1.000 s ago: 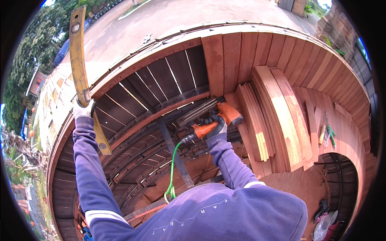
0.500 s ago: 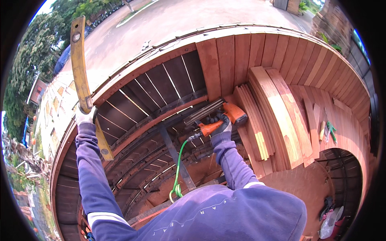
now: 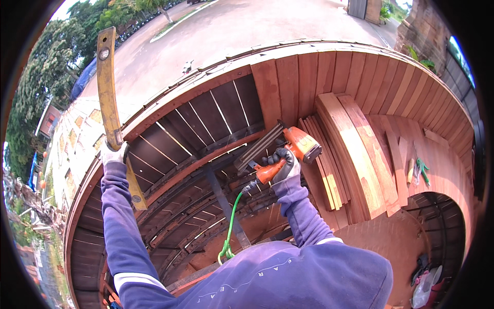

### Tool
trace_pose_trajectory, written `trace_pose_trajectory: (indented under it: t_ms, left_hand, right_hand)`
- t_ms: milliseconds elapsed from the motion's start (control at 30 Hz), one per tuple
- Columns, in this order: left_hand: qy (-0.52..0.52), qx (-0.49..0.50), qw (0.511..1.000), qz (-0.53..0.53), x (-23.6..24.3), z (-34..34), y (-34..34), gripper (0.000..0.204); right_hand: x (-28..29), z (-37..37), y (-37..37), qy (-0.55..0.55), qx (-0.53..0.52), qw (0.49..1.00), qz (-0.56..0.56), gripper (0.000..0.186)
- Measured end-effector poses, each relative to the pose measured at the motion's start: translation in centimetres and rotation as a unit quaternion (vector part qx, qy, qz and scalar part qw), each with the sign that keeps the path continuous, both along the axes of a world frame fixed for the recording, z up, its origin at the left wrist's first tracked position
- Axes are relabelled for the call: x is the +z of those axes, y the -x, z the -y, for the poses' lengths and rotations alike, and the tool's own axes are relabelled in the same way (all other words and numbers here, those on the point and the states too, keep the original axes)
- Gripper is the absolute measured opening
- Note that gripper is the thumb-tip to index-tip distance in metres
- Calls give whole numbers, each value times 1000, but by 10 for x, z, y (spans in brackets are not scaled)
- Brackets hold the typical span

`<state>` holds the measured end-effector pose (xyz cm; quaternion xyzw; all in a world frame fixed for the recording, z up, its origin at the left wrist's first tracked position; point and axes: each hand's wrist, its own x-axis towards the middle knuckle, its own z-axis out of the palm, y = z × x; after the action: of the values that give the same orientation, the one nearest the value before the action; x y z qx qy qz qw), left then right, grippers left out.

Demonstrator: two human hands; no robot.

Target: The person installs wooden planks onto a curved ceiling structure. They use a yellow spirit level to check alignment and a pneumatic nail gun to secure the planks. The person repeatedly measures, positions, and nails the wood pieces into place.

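Observation:
A long yellow spirit level (image 3: 107, 77) stands near upright at the left, crossing the rim of the curved wooden wall. My gloved left hand (image 3: 114, 152) is closed round its lower part, close to the wall's top edge. In my gloved right hand (image 3: 289, 164) is an orange nail gun (image 3: 301, 143), gripped by its handle. Its metal magazine slants away to the left of the hand. From the handle's end a green air hose (image 3: 231, 213) runs down toward my body. The gun hangs over the inside of the wall, just left of some stacked boards.
Stacked curved boards (image 3: 355, 149) lie right of the nail gun. Green-handled pliers (image 3: 423, 169) rest on the wooden ledge (image 3: 447, 154) farther right. Upright planks (image 3: 329, 77) line the far wall; dark slats (image 3: 190, 121) with gaps fill its left part. A dark metal bar (image 3: 224, 198) crosses below.
My right hand has turned with the nail gun, so its orange head sits slightly higher and more of it shows. My left hand keeps its hold on the level; the whole view has shifted a little.

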<state>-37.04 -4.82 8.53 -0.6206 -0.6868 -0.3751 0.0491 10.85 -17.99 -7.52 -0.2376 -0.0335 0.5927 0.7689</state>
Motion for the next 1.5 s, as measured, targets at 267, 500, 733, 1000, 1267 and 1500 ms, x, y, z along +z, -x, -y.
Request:
trace_pose_trajectory:
  t_ms: [267, 500, 733, 1000, 1267, 1500]
  left_hand:
    - [-28, 3, 999, -15, 6, 6, -13, 61]
    - [-51, 6, 998, -20, -1, 4, -7, 64]
    - [-54, 33, 996, -68, -1, 5, -9, 62]
    - [8, 15, 1000, -15, 4, 5, -3, 73]
    - [-15, 30, 998, -48, 4, 5, -6, 66]
    - [-31, 31, 997, -60, 4, 7, -15, 58]
  right_hand:
    - [107, -28, -2, -142, -3, 979, 146, 31]
    - [136, -41, 9, -136, 13, 985, 105, 29]
    - [125, -50, 12, -137, -1, 984, 113, 26]
    - [134, -47, -4, -116, -46, 984, 126, 26]
    - [133, -65, -29, -124, -66, 984, 113, 26]
    - [119, -37, -29, -121, -62, 976, 168, 31]
